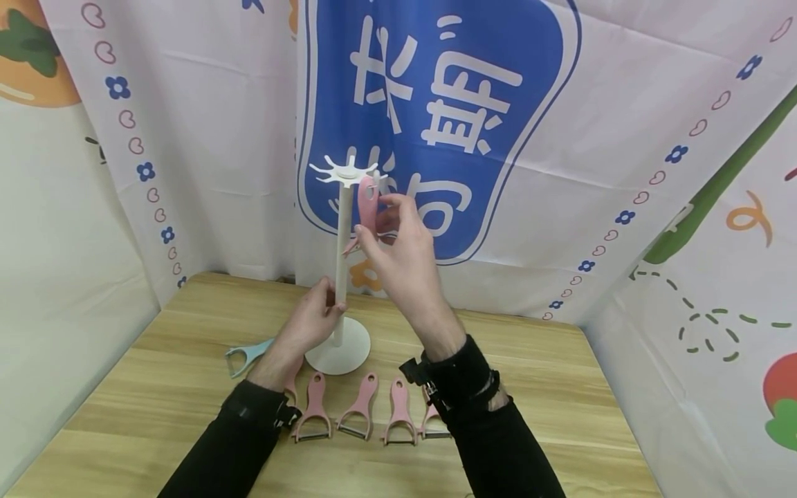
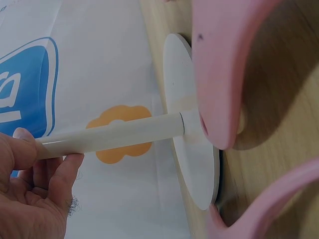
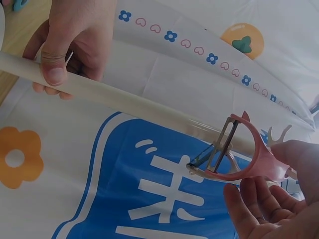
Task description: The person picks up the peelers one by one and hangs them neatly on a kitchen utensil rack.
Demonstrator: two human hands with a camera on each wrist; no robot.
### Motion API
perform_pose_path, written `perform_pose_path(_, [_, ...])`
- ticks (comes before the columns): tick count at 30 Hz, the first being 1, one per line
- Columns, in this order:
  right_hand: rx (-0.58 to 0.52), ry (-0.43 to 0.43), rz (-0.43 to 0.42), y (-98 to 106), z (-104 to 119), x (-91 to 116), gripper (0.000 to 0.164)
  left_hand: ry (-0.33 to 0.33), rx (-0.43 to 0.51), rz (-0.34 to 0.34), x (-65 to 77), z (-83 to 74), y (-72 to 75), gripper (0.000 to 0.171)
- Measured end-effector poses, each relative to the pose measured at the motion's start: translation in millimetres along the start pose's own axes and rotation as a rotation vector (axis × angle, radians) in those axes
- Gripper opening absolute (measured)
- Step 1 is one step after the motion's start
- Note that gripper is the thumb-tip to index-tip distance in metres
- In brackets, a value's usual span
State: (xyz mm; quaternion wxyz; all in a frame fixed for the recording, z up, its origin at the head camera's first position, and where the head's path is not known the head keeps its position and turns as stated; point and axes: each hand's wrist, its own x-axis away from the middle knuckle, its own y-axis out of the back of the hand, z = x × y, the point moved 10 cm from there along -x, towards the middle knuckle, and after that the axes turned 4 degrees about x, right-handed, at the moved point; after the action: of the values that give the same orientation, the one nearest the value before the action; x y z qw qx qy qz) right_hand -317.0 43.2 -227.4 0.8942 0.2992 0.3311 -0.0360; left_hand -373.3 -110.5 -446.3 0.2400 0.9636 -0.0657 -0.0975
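A white stand [image 1: 344,235] with a ring of hooks [image 1: 346,171] on top rises upright from a round base [image 1: 351,356]. Its pole is gripped low down by my left hand [image 1: 311,317], thumb and fingers around it in the left wrist view. Up at the hooks, my right hand [image 1: 407,252] pinches a pink peeler [image 1: 368,204] by its handle. The peeler's holed end is up at a hook tip, which shows in the hole; its blade [image 3: 224,147] hangs toward the pole. Whether the hook bears its weight I cannot tell.
Several pink peelers [image 1: 316,394] lie in a row on the wooden table [image 1: 529,415] in front of the base, some partly hidden by my wrists. A light blue peeler [image 1: 250,355] lies left of the base. A printed curtain [image 1: 249,138] hangs behind.
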Motion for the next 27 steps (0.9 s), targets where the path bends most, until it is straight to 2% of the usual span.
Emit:
perform_pose_path(13, [0.028, -0.025, -0.016, 20.3, -7.3, 13.6, 0.055, -0.013, -0.016, -0.013, -0.9, -0.4, 0.7, 0.019])
perform_pose_path(20, [0.046, -0.02, -0.027, 33.3, -17.5, 25.8, 0.054, -0.034, -0.005, -0.02, -0.1, -1.7, 1.1, 0.02])
perform_pose_path(27, [0.053, -0.048, 0.001, 40.6, -32.1, 36.1, 0.055, -0.044, -0.001, -0.027, 0.9, -2.0, 1.4, 0.02])
